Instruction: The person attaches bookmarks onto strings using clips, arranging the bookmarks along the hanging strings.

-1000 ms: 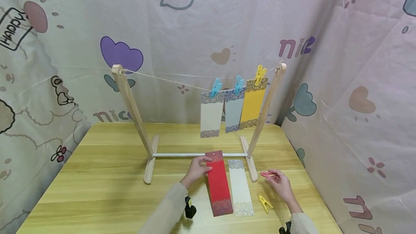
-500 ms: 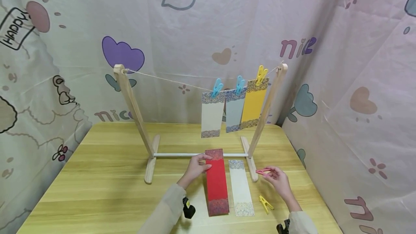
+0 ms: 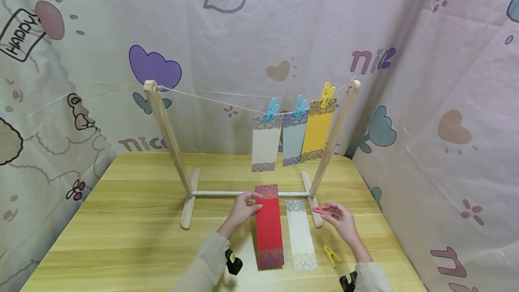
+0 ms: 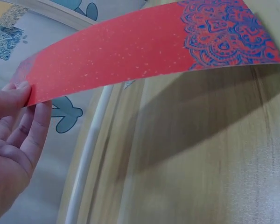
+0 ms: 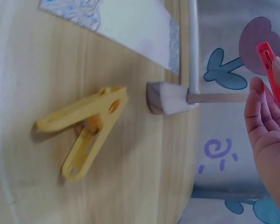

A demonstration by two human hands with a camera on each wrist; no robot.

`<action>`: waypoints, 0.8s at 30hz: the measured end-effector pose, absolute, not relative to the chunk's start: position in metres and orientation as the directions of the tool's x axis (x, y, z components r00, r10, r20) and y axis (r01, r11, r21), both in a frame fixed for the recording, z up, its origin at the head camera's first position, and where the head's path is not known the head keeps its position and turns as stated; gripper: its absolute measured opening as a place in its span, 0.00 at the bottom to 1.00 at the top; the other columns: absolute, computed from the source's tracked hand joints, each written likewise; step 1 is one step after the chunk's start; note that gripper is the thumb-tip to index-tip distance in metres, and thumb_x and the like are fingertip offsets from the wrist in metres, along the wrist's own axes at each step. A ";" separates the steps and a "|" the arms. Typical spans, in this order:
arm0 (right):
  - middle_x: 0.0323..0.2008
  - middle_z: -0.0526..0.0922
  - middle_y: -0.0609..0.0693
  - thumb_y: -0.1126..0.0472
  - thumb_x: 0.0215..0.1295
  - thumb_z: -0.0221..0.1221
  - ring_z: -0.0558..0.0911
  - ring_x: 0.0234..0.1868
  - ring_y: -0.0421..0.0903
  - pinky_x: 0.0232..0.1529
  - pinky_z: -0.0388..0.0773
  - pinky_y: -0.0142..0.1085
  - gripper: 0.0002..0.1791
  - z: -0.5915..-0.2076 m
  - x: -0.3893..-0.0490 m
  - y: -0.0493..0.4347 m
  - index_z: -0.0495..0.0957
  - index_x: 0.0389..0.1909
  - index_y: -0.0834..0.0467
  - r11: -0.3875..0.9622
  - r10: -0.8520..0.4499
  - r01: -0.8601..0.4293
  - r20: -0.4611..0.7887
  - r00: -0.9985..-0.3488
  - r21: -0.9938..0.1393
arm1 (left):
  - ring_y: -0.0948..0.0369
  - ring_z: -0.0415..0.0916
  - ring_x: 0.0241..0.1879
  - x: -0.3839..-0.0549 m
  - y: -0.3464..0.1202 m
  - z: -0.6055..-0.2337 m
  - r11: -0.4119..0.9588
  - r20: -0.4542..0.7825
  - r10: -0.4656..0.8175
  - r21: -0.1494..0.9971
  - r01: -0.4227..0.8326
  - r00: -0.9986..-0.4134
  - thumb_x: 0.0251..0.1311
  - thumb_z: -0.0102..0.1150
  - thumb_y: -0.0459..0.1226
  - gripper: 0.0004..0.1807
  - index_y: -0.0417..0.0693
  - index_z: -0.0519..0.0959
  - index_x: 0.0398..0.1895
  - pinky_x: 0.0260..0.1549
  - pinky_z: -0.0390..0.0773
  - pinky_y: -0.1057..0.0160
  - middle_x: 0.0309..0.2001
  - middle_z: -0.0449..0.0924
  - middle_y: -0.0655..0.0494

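Red card (image 3: 269, 226), backdrop (image 3: 284, 17) lettered "nice"

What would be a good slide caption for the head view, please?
Left hand holds a red card and right hand a pink clothespin, with three cards pegged to a string behind.

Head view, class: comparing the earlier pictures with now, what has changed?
The right hand has carried the pink clothespin leftward and slightly up the picture, nearer the red card, whose lower end has swung left in the grip of the left hand. Nothing was newly grasped or let go. The three hanging cards, loose white card and loose yellow clothespin stayed put.
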State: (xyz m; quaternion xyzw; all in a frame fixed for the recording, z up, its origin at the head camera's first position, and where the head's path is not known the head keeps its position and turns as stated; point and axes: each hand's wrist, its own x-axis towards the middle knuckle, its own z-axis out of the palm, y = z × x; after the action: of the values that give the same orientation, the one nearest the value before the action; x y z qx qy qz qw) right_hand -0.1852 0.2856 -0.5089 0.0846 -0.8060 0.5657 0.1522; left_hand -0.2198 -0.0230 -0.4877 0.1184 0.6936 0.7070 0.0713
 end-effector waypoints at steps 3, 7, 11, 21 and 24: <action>0.32 0.77 0.67 0.78 0.45 0.61 0.77 0.29 0.39 0.32 0.75 0.25 0.18 -0.503 -0.185 0.279 0.71 0.40 0.76 0.319 0.032 -0.319 0.347 -0.937 -0.892 | 0.61 0.74 0.21 -0.225 -0.025 -0.496 -0.041 0.050 0.253 0.998 0.041 -0.966 0.51 0.55 0.20 0.11 0.30 0.75 0.39 0.22 0.78 0.61 0.41 0.75 0.43; 0.30 0.76 0.70 0.82 0.44 0.59 0.77 0.28 0.40 0.30 0.74 0.24 0.17 -0.487 -0.182 0.267 0.70 0.39 0.79 0.284 0.015 -0.354 0.373 -0.928 -0.891 | 0.61 0.74 0.22 -0.230 -0.027 -0.507 -0.023 0.058 0.241 0.998 0.054 -0.969 0.51 0.56 0.22 0.11 0.32 0.76 0.40 0.22 0.78 0.61 0.41 0.75 0.45; 0.29 0.74 0.71 0.82 0.45 0.58 0.77 0.28 0.39 0.30 0.74 0.24 0.16 -0.474 -0.180 0.257 0.70 0.38 0.80 0.283 -0.010 -0.372 0.385 -0.923 -0.884 | 0.60 0.75 0.22 -0.231 -0.031 -0.509 0.002 0.096 0.217 0.995 0.099 -0.971 0.50 0.57 0.22 0.12 0.32 0.76 0.40 0.21 0.78 0.58 0.42 0.75 0.42; 0.30 0.75 0.71 0.81 0.46 0.59 0.77 0.28 0.41 0.29 0.74 0.25 0.17 -0.461 -0.184 0.243 0.70 0.41 0.79 0.266 -0.060 -0.406 0.406 -0.912 -0.874 | 0.63 0.72 0.19 -0.228 -0.042 -0.505 0.023 0.145 0.165 0.988 0.151 -0.976 0.49 0.57 0.21 0.11 0.33 0.77 0.38 0.18 0.78 0.62 0.34 0.77 0.44; 0.29 0.75 0.71 0.80 0.47 0.59 0.77 0.27 0.41 0.28 0.74 0.25 0.17 -0.458 -0.186 0.239 0.71 0.41 0.78 0.263 -0.074 -0.416 0.411 -0.908 -0.871 | 0.63 0.72 0.19 -0.228 -0.045 -0.505 0.041 0.144 0.154 0.988 0.152 -0.977 0.49 0.57 0.21 0.11 0.33 0.77 0.38 0.18 0.78 0.61 0.33 0.77 0.44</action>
State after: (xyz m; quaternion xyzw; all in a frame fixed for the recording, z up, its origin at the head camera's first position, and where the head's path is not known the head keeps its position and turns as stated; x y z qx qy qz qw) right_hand -0.1859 0.2390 -0.4577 0.1569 -0.7812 0.5865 0.1455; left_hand -0.2277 -0.0452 -0.5053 0.1061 0.7214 0.6843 0.0009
